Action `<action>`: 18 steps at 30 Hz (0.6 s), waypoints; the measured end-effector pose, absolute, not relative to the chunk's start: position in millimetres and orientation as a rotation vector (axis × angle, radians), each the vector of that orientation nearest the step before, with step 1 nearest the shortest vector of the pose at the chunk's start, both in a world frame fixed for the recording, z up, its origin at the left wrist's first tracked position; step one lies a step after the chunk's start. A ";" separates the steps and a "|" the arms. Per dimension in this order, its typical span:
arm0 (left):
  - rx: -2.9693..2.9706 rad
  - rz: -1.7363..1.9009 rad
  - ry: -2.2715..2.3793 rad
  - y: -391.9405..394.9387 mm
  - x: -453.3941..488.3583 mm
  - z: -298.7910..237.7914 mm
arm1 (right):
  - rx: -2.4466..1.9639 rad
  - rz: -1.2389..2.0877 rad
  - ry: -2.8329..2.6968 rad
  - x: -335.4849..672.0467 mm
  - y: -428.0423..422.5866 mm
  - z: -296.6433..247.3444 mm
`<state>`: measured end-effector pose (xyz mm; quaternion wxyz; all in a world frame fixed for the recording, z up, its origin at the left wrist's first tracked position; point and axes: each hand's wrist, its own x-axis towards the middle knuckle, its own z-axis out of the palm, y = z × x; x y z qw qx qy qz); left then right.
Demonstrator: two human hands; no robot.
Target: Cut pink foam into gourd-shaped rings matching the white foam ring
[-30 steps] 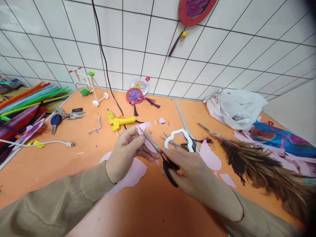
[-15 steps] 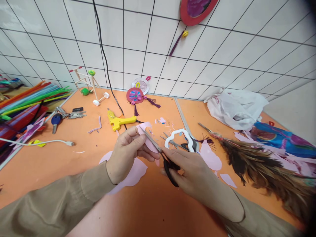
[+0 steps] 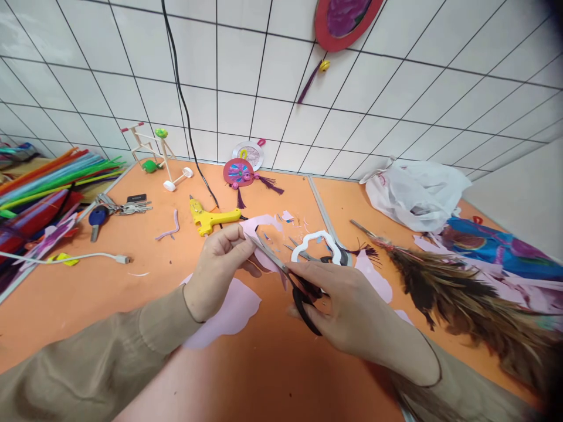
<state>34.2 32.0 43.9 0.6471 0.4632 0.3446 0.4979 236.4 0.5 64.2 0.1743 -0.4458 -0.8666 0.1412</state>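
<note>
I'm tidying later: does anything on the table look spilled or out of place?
Nothing looks spilled. Paper scraps lie strewn between the yellow glue gun and white frame, untidy; the keys seem out of place beside pipe cleaners.

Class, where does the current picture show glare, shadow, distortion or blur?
Head view: pale sheen on the table, bottom left of centre; head view: shadow on it below the right hand; head view: the tiled wall splays outward, suggesting wide-angle distortion; head view: the feathers blur and darken toward the right edge.

Metal scissor blades (image 3: pixel 272 254), matt paper (image 3: pixel 250 225)
</note>
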 end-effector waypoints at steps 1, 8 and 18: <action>1.051 1.123 0.780 31.9 34.4 43.9 | -1.269 0.393 -2.452 236.3 0.4 64.1; 1.074 1.080 0.741 28.3 35.5 43.6 | -1.248 0.355 -2.426 234.4 -0.6 60.5; 1.075 1.030 0.754 26.2 36.1 41.5 | -1.230 0.306 -2.400 231.0 -0.3 59.1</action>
